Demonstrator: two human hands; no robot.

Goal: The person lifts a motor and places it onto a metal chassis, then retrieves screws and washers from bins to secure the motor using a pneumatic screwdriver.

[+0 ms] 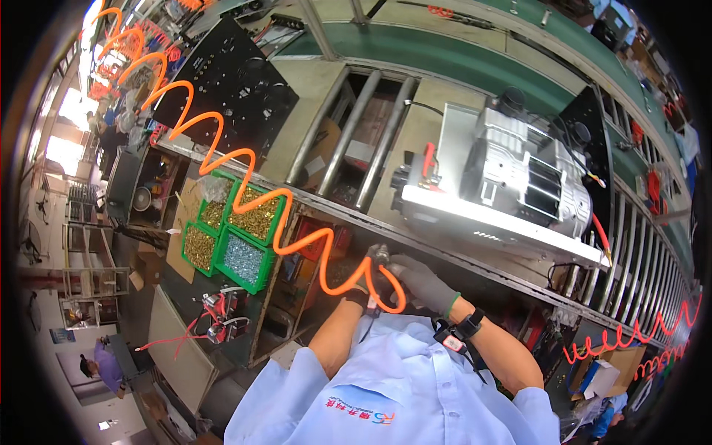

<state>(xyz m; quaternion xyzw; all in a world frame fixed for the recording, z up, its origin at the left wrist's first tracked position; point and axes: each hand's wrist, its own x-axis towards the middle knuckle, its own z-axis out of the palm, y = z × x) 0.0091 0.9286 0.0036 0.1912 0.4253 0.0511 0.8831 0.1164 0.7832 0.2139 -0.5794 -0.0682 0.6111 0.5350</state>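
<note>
Both my hands are close together in front of my chest, below the bench edge. An orange coiled air hose runs from the upper left down to them and ends in a loop there. My right hand, in a grey glove, has its fingers bent round a small metal hose fitting. My left hand is closed beside it, partly covered by the hose; what lies in its fingers is hidden. Beyond my right hand, a silver compressor motor unit rests on a metal plate on the bench.
Green bins of brass and silvery small parts stand at left, with a red-and-metal assembly nearer me. A black panel lies at the upper left. Steel rollers cross the bench, and a roller conveyor runs along the right.
</note>
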